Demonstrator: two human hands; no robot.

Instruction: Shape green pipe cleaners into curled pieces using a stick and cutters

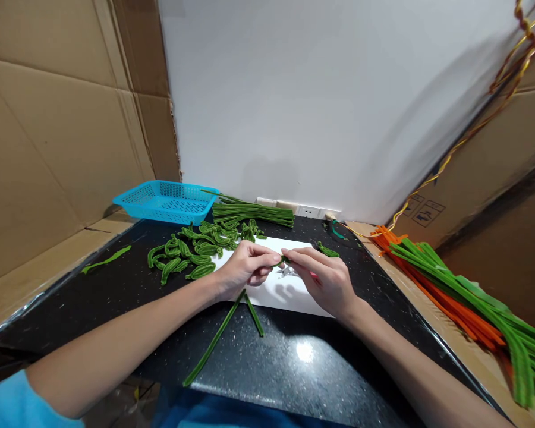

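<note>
- Green fuzzy strip (283,259) sits between both sets of fingertips, above the white paper (299,302).
- Left hand (248,266) and right hand (327,276) each pinch it; close, light grips should shape it without crushing the pile.
- Pointed metal tool (288,271) lies beneath the right hand; best keep clear.
- Long loose strip (214,337) ends near the desk's (271,371) front edge; bare room lies right of it.

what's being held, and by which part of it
Left hand and right hand pinch a green fuzzy piece in their fingertips; I can't tell which part.
</note>
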